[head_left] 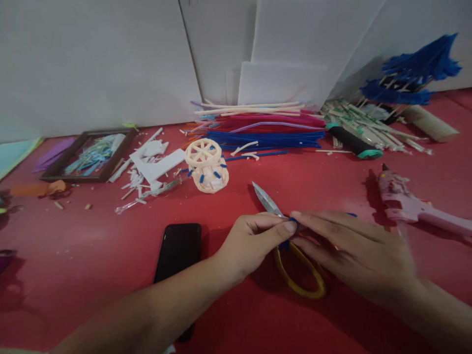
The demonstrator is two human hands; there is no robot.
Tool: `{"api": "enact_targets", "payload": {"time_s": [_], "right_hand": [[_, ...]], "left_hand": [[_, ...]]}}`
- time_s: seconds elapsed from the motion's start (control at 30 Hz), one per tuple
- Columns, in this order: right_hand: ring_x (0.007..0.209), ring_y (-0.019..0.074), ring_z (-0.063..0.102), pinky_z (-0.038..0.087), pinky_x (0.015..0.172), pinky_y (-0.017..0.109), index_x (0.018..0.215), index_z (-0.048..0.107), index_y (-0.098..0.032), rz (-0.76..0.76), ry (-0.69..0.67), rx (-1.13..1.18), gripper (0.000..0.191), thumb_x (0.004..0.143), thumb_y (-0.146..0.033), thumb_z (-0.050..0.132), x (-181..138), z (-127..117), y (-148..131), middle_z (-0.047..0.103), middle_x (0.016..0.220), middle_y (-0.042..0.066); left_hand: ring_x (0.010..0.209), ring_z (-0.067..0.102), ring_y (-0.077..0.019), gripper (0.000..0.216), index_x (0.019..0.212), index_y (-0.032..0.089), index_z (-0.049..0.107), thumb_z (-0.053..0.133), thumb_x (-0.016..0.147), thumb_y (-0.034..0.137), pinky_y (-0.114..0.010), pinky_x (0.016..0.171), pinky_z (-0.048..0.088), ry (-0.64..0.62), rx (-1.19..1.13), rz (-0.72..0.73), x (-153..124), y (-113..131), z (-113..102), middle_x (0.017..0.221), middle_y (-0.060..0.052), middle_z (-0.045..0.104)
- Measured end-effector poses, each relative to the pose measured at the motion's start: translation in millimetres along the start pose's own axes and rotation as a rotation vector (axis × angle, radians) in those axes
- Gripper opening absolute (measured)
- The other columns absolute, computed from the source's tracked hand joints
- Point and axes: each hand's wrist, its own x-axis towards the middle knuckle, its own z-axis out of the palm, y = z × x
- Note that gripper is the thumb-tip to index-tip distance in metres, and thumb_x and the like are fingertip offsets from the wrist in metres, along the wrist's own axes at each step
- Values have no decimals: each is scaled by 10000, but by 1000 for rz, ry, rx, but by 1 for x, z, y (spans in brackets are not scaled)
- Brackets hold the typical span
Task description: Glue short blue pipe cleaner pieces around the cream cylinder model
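A small bit of blue pipe cleaner (293, 220) shows at the pinched thumb and fingers of my left hand (254, 241). My right hand (354, 246) closes on the same blue stem from the other side, fingers fairly straight; a blue end sticks out beyond its knuckles. Scissors (300, 280) with a yellow handle and a pointed metal blade lie beneath both hands, partly hidden. Whether a hand touches them I cannot tell. Farther back stands a cream pipe-cleaner model (206, 164) with a spoked wheel-like top and short blue pieces around its lower part.
A black phone (179, 250) lies by my left forearm. At the right rests a pink glue gun (405, 201). Bundled pipe cleaners (265, 140), white scraps (158, 164), a dark frame (51, 172), wrapped sticks (361, 123) and a blue fringed model (420, 64) line the back.
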Motion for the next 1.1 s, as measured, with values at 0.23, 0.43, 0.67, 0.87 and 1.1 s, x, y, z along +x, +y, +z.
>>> {"api": "enact_targets", "payload": {"time_s": [0.23, 0.43, 0.67, 0.87, 1.1], "right_hand": [[759, 147, 759, 634, 724, 221, 1076, 651, -209, -10, -7, 35, 141, 1008, -259, 538, -2, 3, -1, 791, 897, 63], [736, 127, 745, 609, 667, 195, 1013, 694, -220, 144, -118, 334, 237, 1017, -377, 515, 6, -5, 4, 776, 883, 50], [704, 105, 720, 566, 646, 167, 920, 719, -258, 143, -234, 610, 133, 968, -281, 598, 7, -13, 17, 759, 823, 8], [665, 104, 689, 534, 610, 178, 857, 666, -248, 148, -257, 617, 173, 948, -164, 545, 6, -13, 14, 720, 785, 5], [591, 130, 570, 490, 554, 243, 764, 628, -232, 722, -160, 931, 331, 886, -539, 655, 8, -4, -6, 618, 667, 10]], "left_hand": [[732, 571, -135, 405, 704, 176, 763, 763, 761, 577, -277, 744, 466, -21, 155, 101, -1, 1, -3, 740, -23, 647], [656, 494, -106, 348, 687, 160, 648, 648, 872, 456, -238, 642, 400, -96, 289, 149, -1, 3, -5, 683, 11, 554], [628, 496, -109, 332, 643, 169, 572, 594, 916, 356, -229, 604, 392, -152, 629, 367, -9, 3, -2, 677, 4, 519], [665, 544, -134, 412, 692, 155, 643, 582, 919, 494, -255, 641, 431, -201, 617, 308, -9, 2, -4, 706, -30, 587], [695, 593, -114, 208, 790, 158, 703, 598, 868, 320, -237, 682, 488, -211, 25, 101, -6, 1, -1, 756, -27, 636]]}}
